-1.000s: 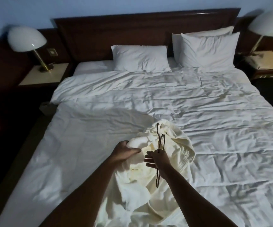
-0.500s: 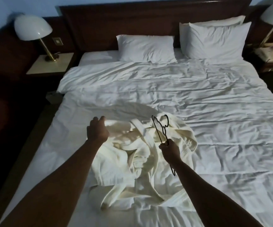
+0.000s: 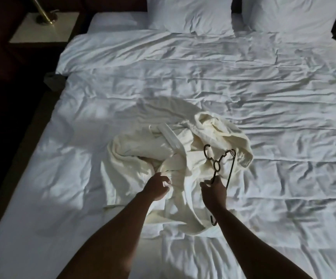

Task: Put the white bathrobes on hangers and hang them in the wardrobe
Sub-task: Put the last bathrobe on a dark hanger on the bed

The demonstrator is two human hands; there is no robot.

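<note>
A crumpled cream-white bathrobe (image 3: 183,158) lies in a heap on the middle of the bed (image 3: 263,117). My left hand (image 3: 157,187) grips a fold of the robe near its front edge. A dark wire hanger (image 3: 219,164) is held over the right side of the heap by my right hand (image 3: 214,191), its hook pointing toward the pillows. No wardrobe is in view.
Two white pillows (image 3: 191,13) lean at the head of the bed. A nightstand (image 3: 44,27) with a brass lamp base (image 3: 45,16) stands at the upper left. Dark floor runs along the bed's left side.
My left hand let go of the robe's far left part and came back to grip a fold near the front. The hanger turned more open-faced. The camera tilted down toward the bed.
</note>
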